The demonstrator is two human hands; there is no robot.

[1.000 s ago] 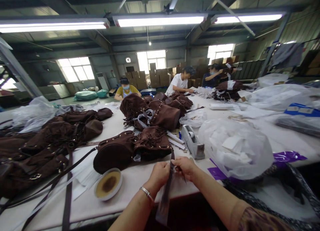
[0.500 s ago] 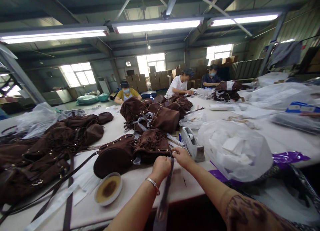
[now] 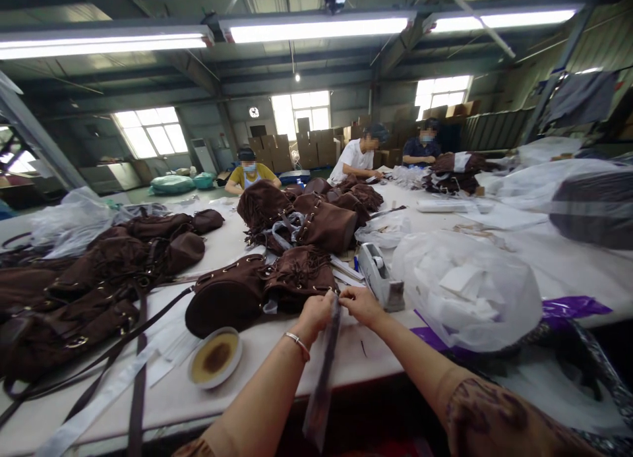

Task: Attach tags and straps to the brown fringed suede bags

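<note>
My left hand (image 3: 316, 315), with a bangle at the wrist, is closed around the upper end of a long dark brown strap (image 3: 326, 371). Clear plastic covers the strap, which hangs past the table's front edge. My right hand (image 3: 361, 305) has its thumb and fingers pinched at the strap's top end, close beside the left hand; the exact grip is small and partly hidden. Just beyond the hands lies a brown fringed drawstring bag (image 3: 301, 279). Left of it, another brown bag (image 3: 225, 299) rests on its side with its round base facing me.
A tape dispenser (image 3: 380, 279) stands right of the bags, beside a clear bag of white scraps (image 3: 459, 292). A shallow dish (image 3: 215, 358) sits near the front edge. More brown bags (image 3: 99, 279) pile up at left. Several people work across the white table (image 3: 267, 368).
The clear plastic, earlier low on the strap, now reaches up to my hands. My left hand has moved slightly up and left, while the right stays pinched near the strap's end.
</note>
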